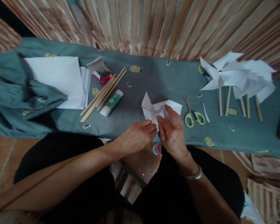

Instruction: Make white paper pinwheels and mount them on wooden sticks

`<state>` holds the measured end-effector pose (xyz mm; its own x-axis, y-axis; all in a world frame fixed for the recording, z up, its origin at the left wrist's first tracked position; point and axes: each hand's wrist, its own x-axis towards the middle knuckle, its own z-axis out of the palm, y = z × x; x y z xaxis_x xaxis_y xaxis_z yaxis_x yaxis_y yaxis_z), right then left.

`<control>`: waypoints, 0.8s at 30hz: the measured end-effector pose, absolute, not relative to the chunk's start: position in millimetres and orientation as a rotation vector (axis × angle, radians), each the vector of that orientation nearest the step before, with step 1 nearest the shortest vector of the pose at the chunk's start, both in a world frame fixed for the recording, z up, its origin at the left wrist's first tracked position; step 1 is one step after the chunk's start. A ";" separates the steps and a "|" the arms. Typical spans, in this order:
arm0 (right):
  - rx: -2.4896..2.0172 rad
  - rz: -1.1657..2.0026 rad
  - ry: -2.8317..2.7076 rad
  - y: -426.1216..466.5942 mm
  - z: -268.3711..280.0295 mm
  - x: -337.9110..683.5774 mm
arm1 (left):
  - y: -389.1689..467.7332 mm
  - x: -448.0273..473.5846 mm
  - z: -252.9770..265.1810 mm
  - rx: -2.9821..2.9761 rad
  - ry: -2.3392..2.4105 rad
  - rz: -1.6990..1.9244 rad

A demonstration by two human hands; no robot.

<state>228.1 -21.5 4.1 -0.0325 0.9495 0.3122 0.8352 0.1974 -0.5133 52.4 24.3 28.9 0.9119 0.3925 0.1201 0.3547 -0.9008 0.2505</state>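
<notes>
A white paper pinwheel [157, 109], partly folded, is between my two hands near the table's front edge. My left hand [142, 132] pinches its lower left corner with the fingertips. On the other side my right hand [172, 127] grips the paper, thumb low and index finger pressed on the folded part. Two of its points stand out, one upward and one to the right; the lower part is hidden by my fingers. To the right of my right hand lie scissors [193, 116] with green handles, and a thin paper strip [205, 112] is beside them.
Left of my hands lie a glue stick [112, 103], several wooden sticks [102, 95] and an open red box [102, 74] of small dark pins. Farther left is a stack of white paper [58, 77]. Several finished pinwheels [235, 74] on sticks lie at the right. A curtain [149, 28] hangs behind.
</notes>
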 end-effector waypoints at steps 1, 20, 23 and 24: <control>-1.653 0.244 -1.910 -24.1 2.7 227.3 | 24.3 52.6 29.1 2.879 0.552 0.242; -1.710 0.081 -1.967 -31.3 -8.4 217.6 | 23.1 54.6 34.4 2.899 0.556 0.142; -1.732 -0.013 -1.999 -29.8 -8.3 217.1 | 22.7 55.0 34.7 2.908 0.555 0.122; -1.727 -0.040 -2.013 -29.2 -8.0 217.2 | 22.6 55.1 34.6 2.907 0.559 0.120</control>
